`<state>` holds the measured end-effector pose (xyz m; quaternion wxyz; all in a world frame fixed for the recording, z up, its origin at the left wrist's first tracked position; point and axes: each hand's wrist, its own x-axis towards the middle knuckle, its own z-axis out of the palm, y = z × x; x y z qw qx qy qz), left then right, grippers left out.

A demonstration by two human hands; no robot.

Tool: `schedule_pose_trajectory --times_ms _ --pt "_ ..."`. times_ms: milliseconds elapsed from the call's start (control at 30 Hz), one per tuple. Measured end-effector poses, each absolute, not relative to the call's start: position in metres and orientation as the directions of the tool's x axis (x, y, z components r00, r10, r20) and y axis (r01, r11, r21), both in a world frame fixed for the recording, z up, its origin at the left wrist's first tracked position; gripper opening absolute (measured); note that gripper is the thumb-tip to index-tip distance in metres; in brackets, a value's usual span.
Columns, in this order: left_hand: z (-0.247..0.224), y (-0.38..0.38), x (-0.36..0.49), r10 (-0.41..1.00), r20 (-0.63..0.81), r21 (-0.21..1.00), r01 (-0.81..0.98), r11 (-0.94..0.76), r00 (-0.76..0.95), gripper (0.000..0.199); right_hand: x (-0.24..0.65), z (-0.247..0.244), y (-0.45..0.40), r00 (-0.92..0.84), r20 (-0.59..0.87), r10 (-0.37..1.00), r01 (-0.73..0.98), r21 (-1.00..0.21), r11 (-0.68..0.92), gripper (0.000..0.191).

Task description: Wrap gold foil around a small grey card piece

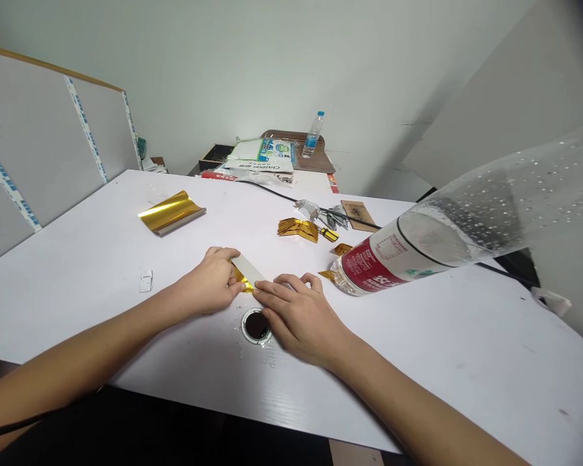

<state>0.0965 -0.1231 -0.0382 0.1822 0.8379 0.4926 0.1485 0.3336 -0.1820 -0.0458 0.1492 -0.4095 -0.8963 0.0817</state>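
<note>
A small folded piece of gold foil paper [244,282] with a whitish back lies on the white table between my hands. My left hand [217,280] grips its left side, thumb and fingers pressed together. From the right, the fingertips of my right hand [304,317] press on its lower right end, with the fingers fairly flat and slightly bent. Just below the paper is a round dark hole with a metal ring [256,325], partly covered by my right hand. A curled gold sheet [172,212] rests at the back left.
A large plastic bottle [379,262] with a red label leans at the right. Behind my right hand lie gold folded pieces [298,229], a yellow-black tool [329,235] and a black cable [272,191]. A paper scrap [146,281] is at left, a water bottle [313,136] farther back.
</note>
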Motion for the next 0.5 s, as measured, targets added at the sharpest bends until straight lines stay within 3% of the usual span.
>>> schedule_pose_trajectory --times_ms 267,500 --pt "-0.0354 -0.1236 0.0955 0.889 0.012 0.413 0.808 -0.421 0.457 0.023 0.3362 -0.0479 -0.1805 -0.61 0.207 0.765 0.718 -0.265 0.644 0.038" --pt "-0.0285 -0.1277 0.0915 0.884 -0.028 0.46 0.791 -0.403 0.467 0.015 0.3363 -0.0457 -0.1823 -0.615 0.181 0.767 0.718 -0.274 0.64 0.038"
